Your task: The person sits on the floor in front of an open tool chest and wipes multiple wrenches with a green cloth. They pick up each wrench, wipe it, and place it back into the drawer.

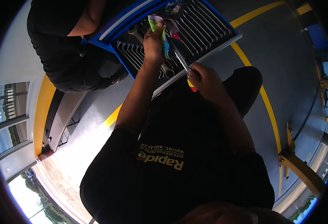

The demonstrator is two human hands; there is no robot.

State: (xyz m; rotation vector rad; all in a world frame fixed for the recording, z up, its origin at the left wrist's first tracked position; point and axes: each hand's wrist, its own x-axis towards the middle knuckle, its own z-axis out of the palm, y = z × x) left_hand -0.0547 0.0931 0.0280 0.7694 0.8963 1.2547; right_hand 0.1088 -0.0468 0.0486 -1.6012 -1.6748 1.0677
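Note:
My left hand (154, 44) is closed round a multicoloured cloth (170, 27) above an open tool drawer. My right hand (205, 79) grips the near end of a long silver wrench (180, 58). The wrench's far end runs up to the cloth and is hidden behind it. Beneath both hands, several combination wrenches (199, 28) lie in slanted rows in the blue drawer (123, 62). Larger wrenches lie nearer the middle, one with a big ring end (168, 72). A small red and yellow patch (192, 86) shows just below my right hand; what it belongs to is unclear.
Another person in dark clothes (67, 56) crouches or bends at the drawer's left side. A clear plastic packet (173, 8) lies at the drawer's far end. Yellow lines (265, 100) cross the grey floor. A yellow metal arm (302, 171) stands at the lower right, a bench (65, 112) at left.

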